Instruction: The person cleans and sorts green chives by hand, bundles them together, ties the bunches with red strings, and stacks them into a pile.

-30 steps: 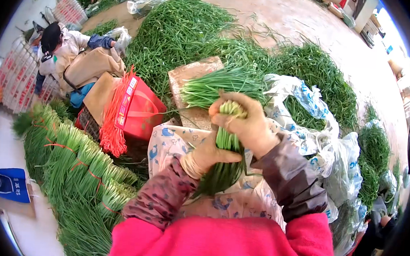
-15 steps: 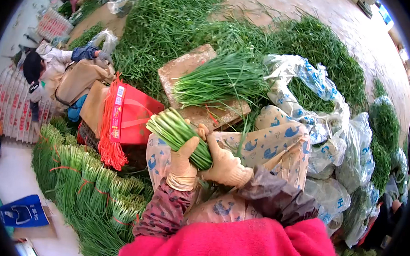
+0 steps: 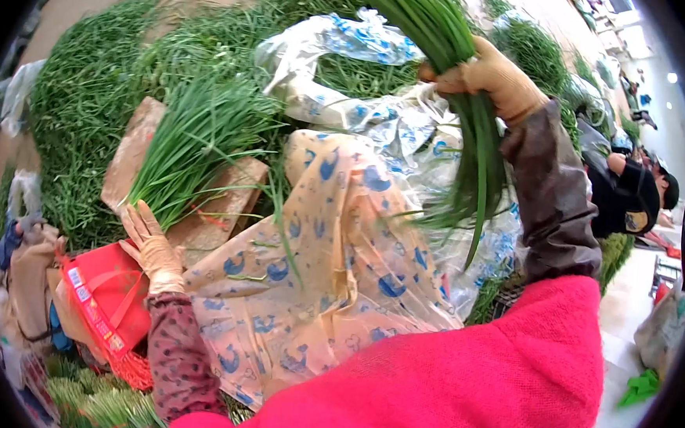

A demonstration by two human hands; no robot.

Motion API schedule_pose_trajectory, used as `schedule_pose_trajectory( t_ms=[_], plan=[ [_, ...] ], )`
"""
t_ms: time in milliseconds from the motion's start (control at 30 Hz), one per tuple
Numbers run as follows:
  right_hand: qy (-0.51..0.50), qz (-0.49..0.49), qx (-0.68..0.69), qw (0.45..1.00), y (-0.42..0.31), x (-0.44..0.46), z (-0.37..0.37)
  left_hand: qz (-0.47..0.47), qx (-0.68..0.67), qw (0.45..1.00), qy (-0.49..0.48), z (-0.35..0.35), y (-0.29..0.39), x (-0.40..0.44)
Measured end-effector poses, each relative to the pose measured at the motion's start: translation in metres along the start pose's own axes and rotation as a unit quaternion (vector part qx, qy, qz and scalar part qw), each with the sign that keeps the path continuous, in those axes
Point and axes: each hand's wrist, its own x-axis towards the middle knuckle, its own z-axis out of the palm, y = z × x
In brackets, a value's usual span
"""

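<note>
In my gloved right hand (image 3: 498, 78), raised at the upper right, is a bunch of garlic chives (image 3: 479, 156). The fingers wrap round its middle, with leaves hanging below the fist and the other end running past the top edge of view. My gloved left hand (image 3: 152, 245) is open, its fingers spread at the near end of a loose heap of garlic chives (image 3: 202, 135). That heap lies on a worn board (image 3: 131, 150). Whether the left fingertips touch the stems I cannot tell. Across my lap is a plastic sheet with blue whales (image 3: 341, 230).
A red box (image 3: 110, 294) with red ties (image 3: 133, 370) stands beside my left forearm. Bundled chives (image 3: 103, 403) lie at the lower left. Loose greens (image 3: 81, 127) cover the floor behind the board. Crumpled plastic bags (image 3: 327, 87) lie ahead; a person in black (image 3: 626, 196) is at right.
Both hands were together round the bunch above my lap. Now the right hand has carried it up and right, while the left has let go and reached left. The view has turned right.
</note>
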Motion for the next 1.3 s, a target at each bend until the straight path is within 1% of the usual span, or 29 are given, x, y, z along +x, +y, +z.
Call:
schedule_pose_trajectory(
  t_ms=[67, 133, 167, 200, 267, 300, 333, 400, 467, 500, 567, 600, 700, 733, 800, 833, 867, 900, 933, 967, 1000, 1033, 1067, 1100, 1133, 1167, 1200, 1267, 1300],
  plan=[
    [0.067, 0.069, -0.140, 0.985, 0.024, -0.017, -0.026, 0.021, 0.008, 1.000, 0.005, 0.006, 0.014, 0.016],
    [0.087, 0.103, -0.098, 0.986, 0.089, -0.029, -0.045, 0.057, 0.074, 0.995, -0.034, 0.001, 0.019, 0.034],
    [0.133, 0.125, -0.092, 0.979, 0.107, -0.033, -0.027, 0.065, 0.113, 0.988, -0.082, -0.017, 0.031, 0.036],
    [0.129, 0.159, -0.138, 0.969, 0.159, -0.030, -0.033, 0.062, 0.154, 0.977, -0.134, -0.032, 0.036, 0.047],
    [0.175, 0.204, -0.236, 0.934, 0.222, -0.026, -0.008, 0.074, 0.119, 0.990, 0.017, 0.059, 0.007, 0.072],
    [0.200, 0.230, -0.286, 0.908, 0.255, -0.023, 0.004, 0.081, 0.100, 0.992, -0.003, 0.039, 0.012, 0.071],
    [0.171, 0.243, -0.266, 0.917, 0.307, -0.018, 0.000, 0.077, -0.021, 0.996, -0.043, 0.032, 0.009, 0.076],
    [0.185, 0.237, -0.323, 0.897, 0.365, -0.014, 0.011, 0.042, -0.100, 0.994, -0.024, 0.046, 0.000, 0.087],
    [0.185, 0.253, -0.306, 0.899, 0.414, -0.021, 0.008, 0.028, -0.118, 0.992, -0.013, 0.062, -0.004, 0.095],
    [0.199, 0.260, -0.310, 0.892, 0.452, -0.024, 0.000, 0.018, -0.115, 0.993, -0.017, 0.063, -0.003, 0.098],
    [0.203, 0.288, -0.390, 0.851, 0.454, -0.019, 0.008, 0.002, -0.079, 0.996, -0.051, 0.058, 0.004, 0.103],
    [0.219, 0.258, -0.336, 0.879, 0.450, -0.016, 0.013, -0.005, -0.057, 0.997, -0.047, 0.056, 0.008, 0.104],
    [0.225, 0.232, -0.303, 0.896, 0.451, -0.015, 0.008, 0.003, -0.019, 1.000, -0.016, 0.066, 0.009, 0.108],
    [0.224, 0.229, -0.300, 0.899, 0.452, -0.014, 0.005, 0.002, -0.037, 0.999, -0.037, 0.055, 0.010, 0.108],
    [0.221, 0.219, -0.295, 0.903, 0.451, -0.015, 0.002, 0.005, -0.071, 0.997, -0.042, 0.059, 0.008, 0.106],
    [0.214, 0.210, -0.295, 0.907, 0.451, -0.011, 0.001, 0.002, -0.054, 0.998, -0.014, 0.068, 0.008, 0.105],
    [0.208, 0.198, -0.289, 0.913, 0.451, -0.011, -0.002, -0.003, -0.062, 0.998, -0.014, 0.073, 0.000, 0.100],
    [0.204, 0.182, -0.281, 0.920, 0.444, -0.017, -0.002, 0.027, -0.009, 0.999, 0.032, 0.077, -0.008, 0.101],
    [0.202, 0.167, -0.276, 0.925, 0.430, -0.026, 0.002, 0.079, 0.024, 0.993, 0.082, 0.083, -0.001, 0.106],
    [0.204, 0.158, -0.280, 0.925, 0.411, -0.036, 0.007, 0.072, -0.027, 0.997, -0.009, 0.062, 0.003, 0.105],
    [0.220, 0.156, -0.294, 0.917, 0.390, -0.054, 0.009, 0.060, -0.046, 0.995, -0.071, 0.037, 0.014, 0.107],
    [0.210, 0.283, -0.288, 0.890, 0.319, -0.043, 0.025, 0.070, -0.041, 0.994, -0.067, 0.039, 0.012, 0.112],
    [0.280, 0.261, -0.322, 0.866, 0.314, -0.058, 0.022, 0.070, -0.032, 0.996, -0.054, 0.047, 0.013, 0.112],
    [0.303, 0.293, -0.342, 0.840, 0.285, -0.071, 0.015, 0.067, -0.021, 0.996, -0.046, 0.053, 0.011, 0.115],
    [0.322, 0.324, -0.293, 0.840, 0.267, -0.084, 0.004, 0.058, -0.009, 0.997, -0.042, 0.060, 0.010, 0.116],
    [0.329, 0.324, -0.314, 0.830, 0.263, -0.099, -0.009, 0.054, 0.005, 0.998, -0.042, 0.067, 0.010, 0.119],
    [0.347, 0.284, -0.340, 0.827, 0.268, -0.117, -0.024, 0.047, 0.017, 0.998, -0.041, 0.071, 0.008, 0.121],
    [0.373, 0.242, -0.358, 0.821, 0.271, -0.154, -0.042, 0.039, 0.024, 0.998, -0.044, 0.078, 0.006, 0.120],
    [0.357, 0.257, -0.364, 0.821, 0.251, -0.161, -0.038, 0.033, 0.017, 0.998, -0.042, 0.078, 0.005, 0.119]
  ],
)
